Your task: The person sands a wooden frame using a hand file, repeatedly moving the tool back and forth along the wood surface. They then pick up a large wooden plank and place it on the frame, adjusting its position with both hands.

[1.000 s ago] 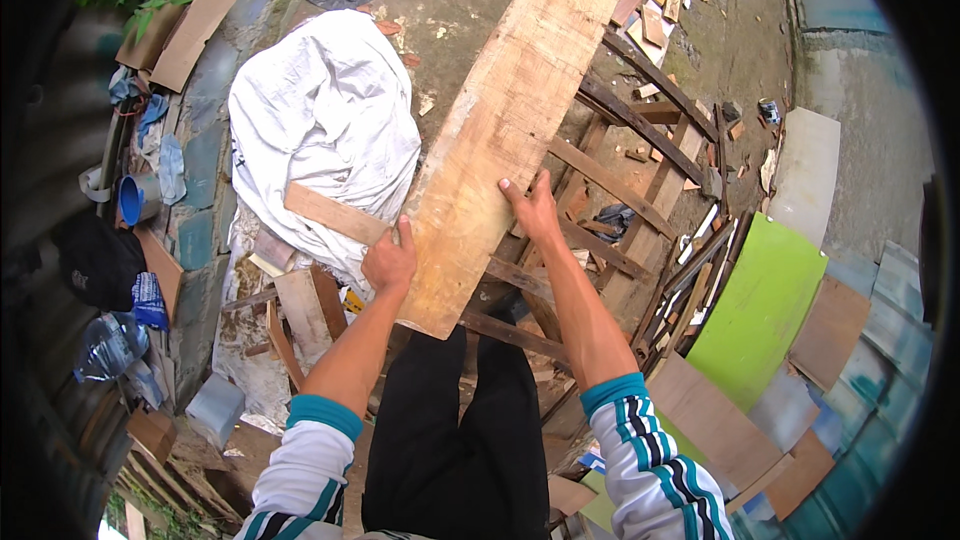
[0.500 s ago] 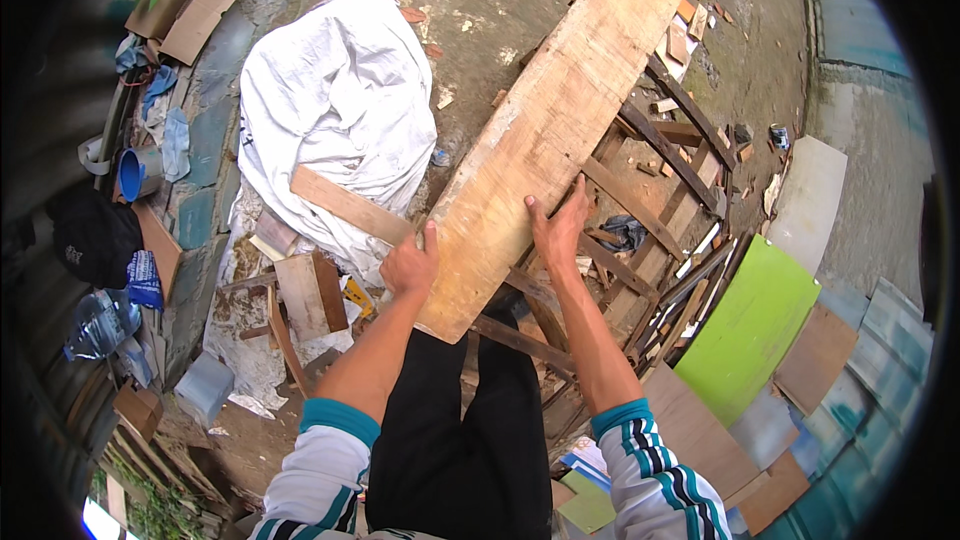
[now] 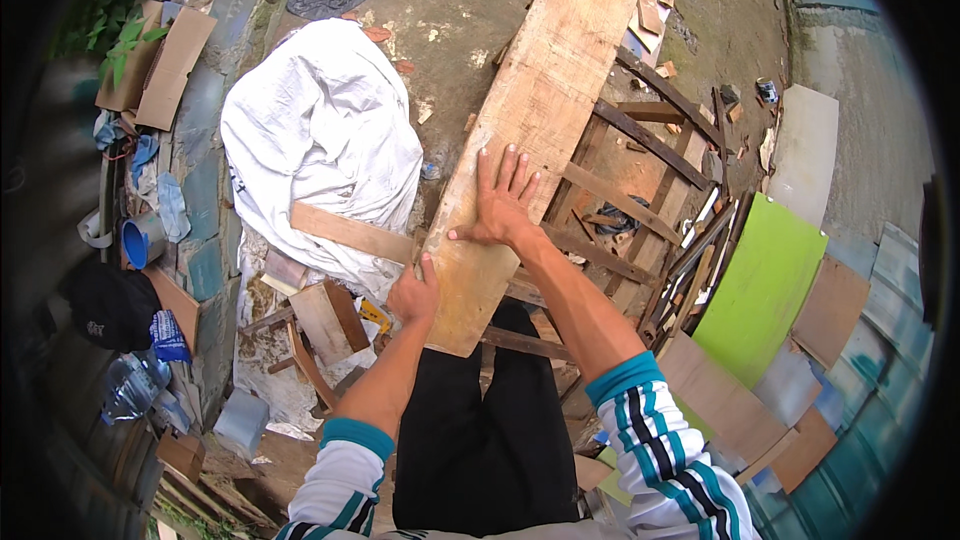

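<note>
A long wide wooden board stretches from just in front of my legs toward the far side, resting across a wooden frame. At its near left edge, my left hand grips it, thumb on top and the other fingers mostly hidden. My right hand lies flat on the upper face with its fingers spread, holding nothing. A narrow wooden strip sticks out to the left beside my left hand, its right end reaching the board's edge.
Under and right of the board is the dark slatted wooden frame. White cloth lies at left, above wood offcuts and a yellow tool. A green panel leans at right. Left stands a blue container.
My right hand has left the board's right edge and moved left onto its top face, fingers now spread. My left hand keeps its grip. The view has shifted slightly.
</note>
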Tool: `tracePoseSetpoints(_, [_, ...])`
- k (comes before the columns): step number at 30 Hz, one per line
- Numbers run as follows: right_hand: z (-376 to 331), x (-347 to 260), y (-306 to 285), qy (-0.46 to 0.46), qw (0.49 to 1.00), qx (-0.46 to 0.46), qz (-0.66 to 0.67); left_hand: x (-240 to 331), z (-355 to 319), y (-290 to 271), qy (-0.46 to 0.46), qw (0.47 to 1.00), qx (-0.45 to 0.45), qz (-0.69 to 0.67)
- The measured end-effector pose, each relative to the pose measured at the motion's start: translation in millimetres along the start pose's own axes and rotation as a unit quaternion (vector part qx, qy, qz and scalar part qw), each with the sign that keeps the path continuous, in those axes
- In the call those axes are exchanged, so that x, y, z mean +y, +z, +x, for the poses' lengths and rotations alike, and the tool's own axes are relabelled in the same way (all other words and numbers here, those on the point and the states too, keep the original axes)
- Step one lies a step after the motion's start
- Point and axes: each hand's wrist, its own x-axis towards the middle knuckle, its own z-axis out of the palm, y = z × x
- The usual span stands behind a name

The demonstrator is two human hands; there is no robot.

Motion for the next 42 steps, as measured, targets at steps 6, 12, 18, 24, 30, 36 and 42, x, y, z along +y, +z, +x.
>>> tracePoseSetpoints(6, [2,12,4,-0.008,0.999,0.007,0.046,11,-1,-7,-0.026,0.996,-0.032,-0.085])
tracePoseSetpoints(12, [-2,12,-1,-0.024,0.997,0.022,0.075,55,57,-2,0.044,0.971,0.076,-0.224])
tracePoseSetpoints(18, [-1,10,-3,-0.025,0.996,0.016,0.084,172,123,-28,0.123,0.982,-0.092,-0.111])
tracePoseSetpoints(24, [-1,16,6,-0.03,0.993,0.014,0.115,184,127,-17,0.079,0.987,-0.105,-0.094])
tracePoseSetpoints(30, [1,18,5,-0.025,0.993,0.011,0.112,192,119,-17,0.073,0.994,-0.055,-0.064])
tracePoseSetpoints(36, [3,16,6,-0.021,0.995,0.014,0.094,194,115,-14,0.081,0.995,0.001,-0.052])
tracePoseSetpoints(42, [2,15,6,-0.026,0.995,0.021,0.093,194,116,-18,0.088,0.994,-0.001,-0.061])
